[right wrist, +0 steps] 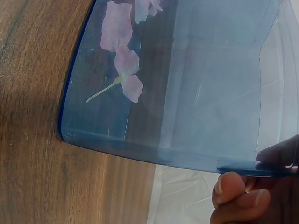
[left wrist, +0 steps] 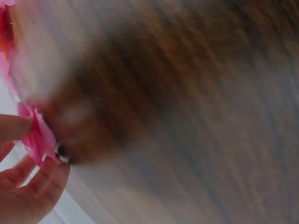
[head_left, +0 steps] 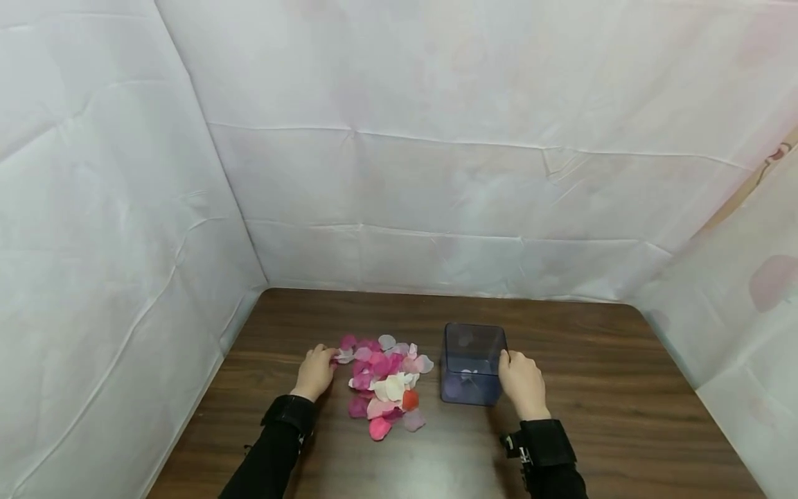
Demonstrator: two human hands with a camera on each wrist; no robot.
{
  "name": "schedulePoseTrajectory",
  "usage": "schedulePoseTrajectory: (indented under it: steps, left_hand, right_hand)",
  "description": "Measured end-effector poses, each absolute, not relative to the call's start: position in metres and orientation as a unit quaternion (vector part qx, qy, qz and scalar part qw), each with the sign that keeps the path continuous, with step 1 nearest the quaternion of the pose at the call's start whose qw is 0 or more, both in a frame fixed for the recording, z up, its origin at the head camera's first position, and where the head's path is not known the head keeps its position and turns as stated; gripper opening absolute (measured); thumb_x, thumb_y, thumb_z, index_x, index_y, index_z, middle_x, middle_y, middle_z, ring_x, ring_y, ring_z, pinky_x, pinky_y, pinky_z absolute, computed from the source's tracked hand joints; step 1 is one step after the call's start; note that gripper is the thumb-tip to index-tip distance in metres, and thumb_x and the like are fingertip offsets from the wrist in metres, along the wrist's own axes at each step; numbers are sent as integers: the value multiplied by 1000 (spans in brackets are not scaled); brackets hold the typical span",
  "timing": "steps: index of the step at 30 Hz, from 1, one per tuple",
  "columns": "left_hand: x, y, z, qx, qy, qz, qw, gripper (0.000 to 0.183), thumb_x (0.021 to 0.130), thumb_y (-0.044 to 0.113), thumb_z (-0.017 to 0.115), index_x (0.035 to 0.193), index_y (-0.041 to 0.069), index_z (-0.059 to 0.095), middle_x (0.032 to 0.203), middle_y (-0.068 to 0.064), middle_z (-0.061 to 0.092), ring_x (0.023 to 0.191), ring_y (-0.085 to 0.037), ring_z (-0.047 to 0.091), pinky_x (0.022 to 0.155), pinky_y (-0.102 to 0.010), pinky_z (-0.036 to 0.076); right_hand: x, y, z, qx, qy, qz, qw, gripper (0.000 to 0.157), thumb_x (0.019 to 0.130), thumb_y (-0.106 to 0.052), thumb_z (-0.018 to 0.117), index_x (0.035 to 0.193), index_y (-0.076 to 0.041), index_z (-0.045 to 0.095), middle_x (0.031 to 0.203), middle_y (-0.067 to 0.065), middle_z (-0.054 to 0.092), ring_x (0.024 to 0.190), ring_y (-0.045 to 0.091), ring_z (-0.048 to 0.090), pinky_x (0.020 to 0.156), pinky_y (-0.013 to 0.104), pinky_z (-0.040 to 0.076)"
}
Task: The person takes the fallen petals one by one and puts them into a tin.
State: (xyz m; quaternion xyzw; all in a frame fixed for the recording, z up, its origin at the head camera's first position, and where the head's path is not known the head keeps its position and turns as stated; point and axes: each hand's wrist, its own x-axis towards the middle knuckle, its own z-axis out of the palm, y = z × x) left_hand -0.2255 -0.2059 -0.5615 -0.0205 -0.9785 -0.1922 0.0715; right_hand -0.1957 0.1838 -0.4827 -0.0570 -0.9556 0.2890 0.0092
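My left hand (head_left: 316,372) is at the left edge of a spread of petals (head_left: 378,367) in pink, magenta, white, lilac and red. In the left wrist view, thumb and fingers pinch a pink petal (left wrist: 39,136). A see-through blue plastic box (head_left: 472,391) stands to the right of the petals, its open top facing up. My right hand (head_left: 522,380) grips the box's right wall at the rim, with fingertips (right wrist: 230,185) on one side and the thumb on the other. Through the box wall, a pale pink flower (right wrist: 127,70) with a thin stem shows, printed or lying there.
The brown wood-grain table (head_left: 598,388) has rounded far corners. White sheeting (head_left: 386,187) hangs behind it and on both sides. A black band (head_left: 548,442) wraps my right wrist, and another black band (head_left: 289,414) the left.
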Motion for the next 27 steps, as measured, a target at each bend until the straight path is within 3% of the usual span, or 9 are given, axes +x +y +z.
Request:
schedulePoseTrajectory:
  steps: [7,11,15,20,23,27]
  left_hand:
    - [-225,-201,-552,-29,-978,-186,90,4,82,11,70,82,7,69,77,-9,68,71,-25,63,59,-40,48]
    - [-221,-196,-542,-35,-977,-195,80,20,80,18,73,67,9,61,62,0,57,56,-14,50,50,-29,36]
    - [-215,-192,-534,-47,-970,-231,57,34,74,24,79,57,11,52,53,6,38,51,-9,34,48,-23,27]
    - [-209,-185,-530,-77,-954,-288,-9,37,70,27,82,57,7,54,55,7,32,52,-8,30,48,-21,26]
    - [-207,-182,-528,-87,-947,-306,-39,28,74,25,79,64,5,62,57,7,41,54,-7,34,49,-20,29]
    - [-207,-178,-522,-104,-949,-298,-26,21,83,17,71,65,7,64,59,7,47,55,-7,38,50,-20,32]
  right_hand:
    - [-196,184,-484,-54,-956,287,18,39,100,-21,34,71,-3,52,64,13,52,57,25,51,53,33,34]
    - [-196,184,-483,-52,-957,286,13,39,100,-21,33,65,-7,45,62,11,50,56,24,50,53,33,34]
    - [-196,184,-483,-49,-956,287,14,39,100,-21,34,67,-6,50,63,11,52,57,24,53,53,34,35]
    - [-195,183,-484,-54,-955,291,13,39,100,-20,34,85,4,61,71,18,59,62,31,58,53,36,39]
    - [-195,183,-484,-54,-956,288,18,39,99,-19,35,95,7,63,77,20,62,67,34,61,54,39,41]
    - [-196,184,-484,-59,-957,284,18,39,99,-20,35,89,5,63,74,19,61,66,33,60,54,39,41]
